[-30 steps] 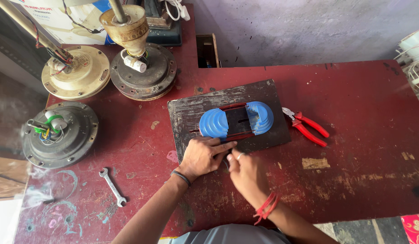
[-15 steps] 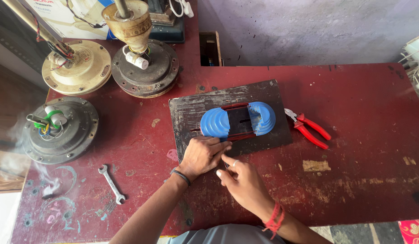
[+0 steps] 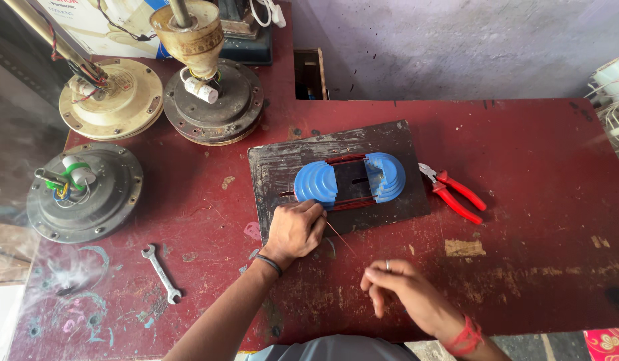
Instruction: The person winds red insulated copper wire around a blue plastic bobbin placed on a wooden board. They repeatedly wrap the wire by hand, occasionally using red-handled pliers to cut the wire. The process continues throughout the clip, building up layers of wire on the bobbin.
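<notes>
A dark board [image 3: 280, 159] lies on the red table [image 3: 536, 147]. On it sit two blue stepped formers, left former [image 3: 315, 182] and right former [image 3: 388, 176], with red copper wire [image 3: 346, 202] wound between them. My left hand [image 3: 294, 231] rests on the board's front edge, fingers curled against the left former and pinching the wire there. A thin strand [image 3: 339, 238] runs from it toward my right hand [image 3: 406, 293], which hovers near the table's front edge with fingertips pinched together.
Red-handled pliers [image 3: 457, 195] lie right of the board. A small spanner [image 3: 161, 273] lies front left. Three fan motors stand at the left: a dark one [image 3: 89, 200], a cream one [image 3: 115, 110], a dark one with stem [image 3: 216, 100]. A wire guard [image 3: 613, 87] pokes in at the right edge.
My right hand has drawn back from beside the left hand toward the table's front edge, pulling a thin strand out. My left hand stays at the left former.
</notes>
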